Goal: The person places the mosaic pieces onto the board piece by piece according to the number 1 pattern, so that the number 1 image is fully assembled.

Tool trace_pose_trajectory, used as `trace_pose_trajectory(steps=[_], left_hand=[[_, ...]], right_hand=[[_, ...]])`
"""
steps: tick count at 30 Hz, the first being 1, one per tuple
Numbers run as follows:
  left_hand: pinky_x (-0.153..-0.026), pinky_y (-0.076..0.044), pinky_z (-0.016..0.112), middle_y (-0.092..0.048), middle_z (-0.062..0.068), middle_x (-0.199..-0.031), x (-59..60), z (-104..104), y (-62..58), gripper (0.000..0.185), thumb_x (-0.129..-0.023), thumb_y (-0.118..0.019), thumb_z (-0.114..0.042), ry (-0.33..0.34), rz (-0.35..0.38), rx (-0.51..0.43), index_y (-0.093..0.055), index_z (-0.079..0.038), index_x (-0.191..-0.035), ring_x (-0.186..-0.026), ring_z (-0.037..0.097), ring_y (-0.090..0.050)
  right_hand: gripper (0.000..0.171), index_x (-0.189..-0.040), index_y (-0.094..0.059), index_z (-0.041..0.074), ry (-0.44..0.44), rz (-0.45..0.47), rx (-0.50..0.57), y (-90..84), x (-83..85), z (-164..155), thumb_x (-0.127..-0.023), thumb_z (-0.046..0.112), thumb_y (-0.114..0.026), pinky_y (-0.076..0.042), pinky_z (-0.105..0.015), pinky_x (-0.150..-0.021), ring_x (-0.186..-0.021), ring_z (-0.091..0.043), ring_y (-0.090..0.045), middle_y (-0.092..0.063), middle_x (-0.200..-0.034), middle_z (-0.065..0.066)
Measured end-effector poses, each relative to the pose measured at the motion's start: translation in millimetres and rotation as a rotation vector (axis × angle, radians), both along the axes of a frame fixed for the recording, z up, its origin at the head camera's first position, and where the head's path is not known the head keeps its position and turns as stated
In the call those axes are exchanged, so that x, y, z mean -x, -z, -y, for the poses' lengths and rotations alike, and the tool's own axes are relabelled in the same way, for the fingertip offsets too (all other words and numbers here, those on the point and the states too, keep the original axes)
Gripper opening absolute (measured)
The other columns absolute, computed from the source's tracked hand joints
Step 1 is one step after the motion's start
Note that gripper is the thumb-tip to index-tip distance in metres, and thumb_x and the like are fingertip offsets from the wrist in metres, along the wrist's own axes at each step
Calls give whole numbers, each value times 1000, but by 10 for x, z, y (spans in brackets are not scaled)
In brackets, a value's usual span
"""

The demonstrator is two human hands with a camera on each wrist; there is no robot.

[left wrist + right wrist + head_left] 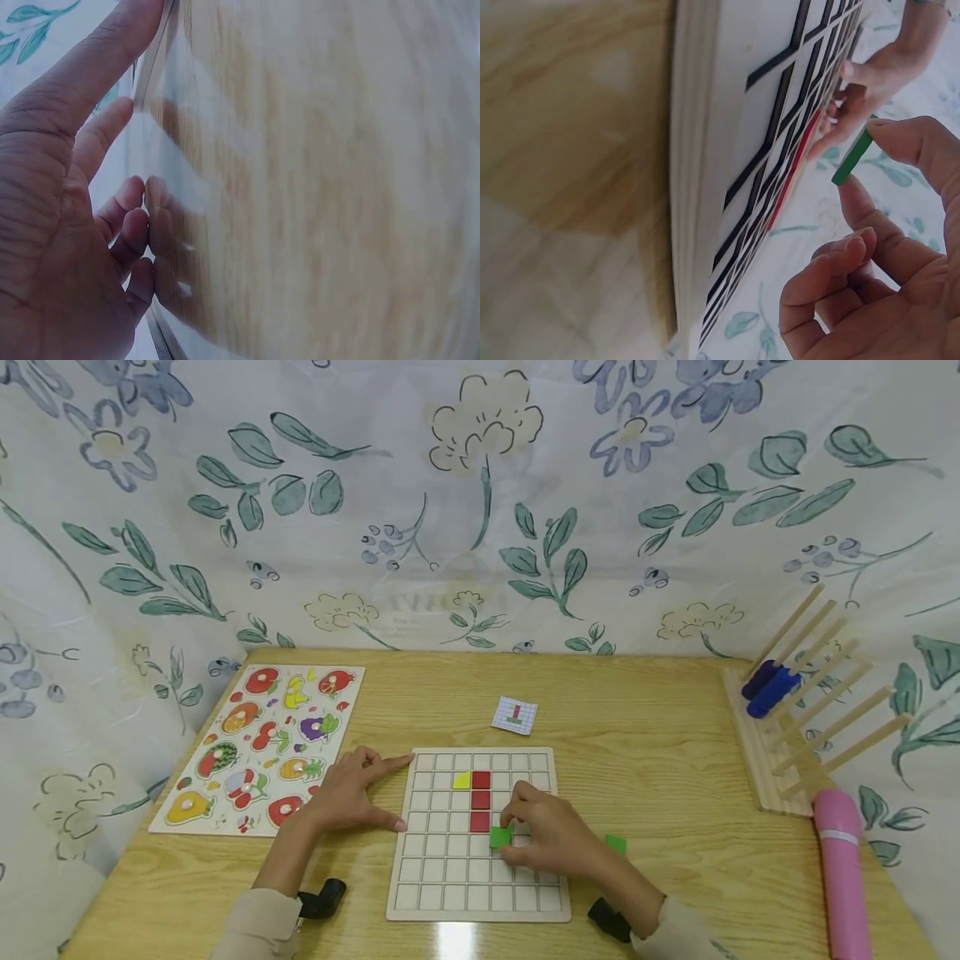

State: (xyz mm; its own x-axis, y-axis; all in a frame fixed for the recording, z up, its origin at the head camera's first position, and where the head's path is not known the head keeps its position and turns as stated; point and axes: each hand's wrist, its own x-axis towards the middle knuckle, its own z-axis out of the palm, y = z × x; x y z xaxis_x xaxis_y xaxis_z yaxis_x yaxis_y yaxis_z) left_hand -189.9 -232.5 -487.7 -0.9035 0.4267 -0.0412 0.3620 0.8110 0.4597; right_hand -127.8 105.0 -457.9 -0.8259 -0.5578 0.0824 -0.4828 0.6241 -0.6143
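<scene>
Right hand (pixel 551 828) pinches a green tile (pixel 500 837) between thumb and forefinger, the gap between them no wider than the tile, with its other fingers curled toward the palm. From the right wrist the tile shows edge-on, held clear of the board (pixel 431 893); from the head it lies over the squares under that hand, just beside the lowest of three red tiles (pixel 480 800). Those stand in a column forward and to the left of the right hand's fingertips, and a yellow tile (pixel 461 781) with one rounded corner sits at the left of the topmost red.

Left hand (pixel 348 793) holds nothing: its thumb and forefinger are spread wide along the board's left edge, the forefinger's tip by the far corner and the thumb's tip nearer the person. Its other fingers are bent, their tips down on the worktop (pixel 637 718).

A second green tile (pixel 616 844) lies just beyond the right wrist, partly hidden by the forearm. Forward of the right hand, past the board, is a card (pixel 515 716) with a small red and green pattern. Left of the left hand lies a fruit puzzle (pixel 227 828). Well to the right of the right hand stand a peg rack (pixel 767 781) with blue beads (pixel 772 693) and, nearer the person, a pink roll (pixel 843 885).
</scene>
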Motion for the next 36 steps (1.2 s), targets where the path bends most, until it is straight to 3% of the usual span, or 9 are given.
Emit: trace_pose_trajectory(steps=[5, 11, 23, 29, 36], left_hand=[[-72, -26, 33, -37, 1, -98, -4, 1, 8, 97, -58, -84, -67, -7, 1, 1, -52, -37, -145, -82, 17, -31], [-72, -26, 33, -38, 1, -98, -8, 2, 5, 97, -58, -83, -68, -3, 2, 4, -52, -36, -145, -82, 17, -31], [-73, -26, 34, -39, 1, -97, 2, -5, -16, 97, -58, -84, -66, 2, 20, 4, -52, -34, -145, -83, 17, -32], [-74, -27, 34, -39, 0, -97, 8, -6, 11, 97, -58, -83, -68, -8, 22, 9, -52, -36, -144, -83, 17, -32], [-73, -27, 34, -40, 1, -98, 8, -10, -3, 98, -59, -82, -69, -19, 29, 16, -51, -37, -145, -83, 18, -33]], right_hand=[[17, -87, -72, 12, -26, -22, -2, 21, 0, 87, -76, 21, -81, -42, -17, -63, -74, -4, -50, -48, -85, 2], [18, -87, -72, 12, -42, -31, -30, 8, -10, 201, -76, 23, -81, -39, -16, -61, -70, -1, -43, -45, -85, 5], [17, -89, -72, 11, -68, -29, -76, -7, -8, 308, -77, 23, -79, -37, -16, -61, -70, -2, -42, -46, -86, 6], [20, -88, -71, 12, -106, -63, -128, -56, 43, 394, -79, 27, -81, -34, -17, -57, -66, -3, -37, -41, -83, 8], [18, -88, -71, 14, -132, -30, -194, -85, 99, 479, -80, 28, -78, -34, -18, -59, -68, -3, -39, -43, -85, 8]])
